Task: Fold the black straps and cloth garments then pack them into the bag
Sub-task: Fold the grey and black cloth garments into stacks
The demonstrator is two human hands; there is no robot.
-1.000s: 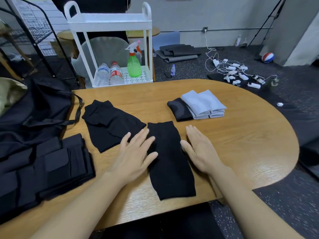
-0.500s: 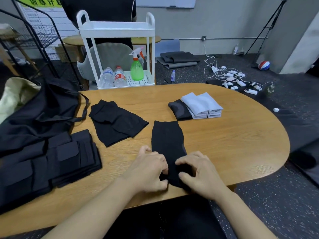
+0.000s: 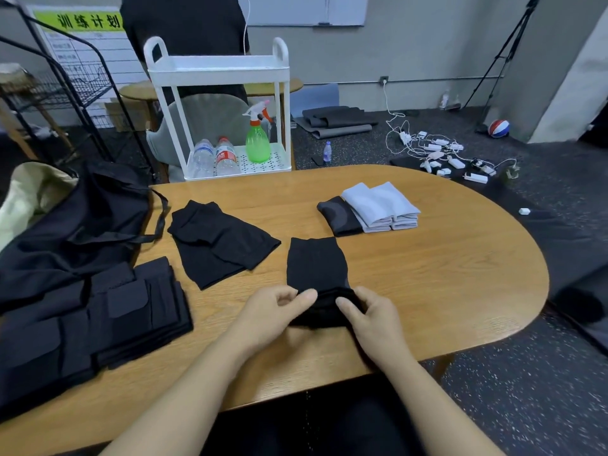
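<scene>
Both hands pinched the near end of a black cloth [image 3: 316, 268] lying near the worktop's [image 3: 427, 284] near edge: left hand [image 3: 273, 311] on its left side, right hand [image 3: 371, 315] on its right. The black bag [image 3: 75, 232] sat far left.

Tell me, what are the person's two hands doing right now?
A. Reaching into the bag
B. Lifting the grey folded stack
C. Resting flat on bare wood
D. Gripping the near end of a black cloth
D: both the left hand and the right hand have fingers curled round the near, rolled-up end of the black cloth, whose far end lies flat on the table.
</scene>
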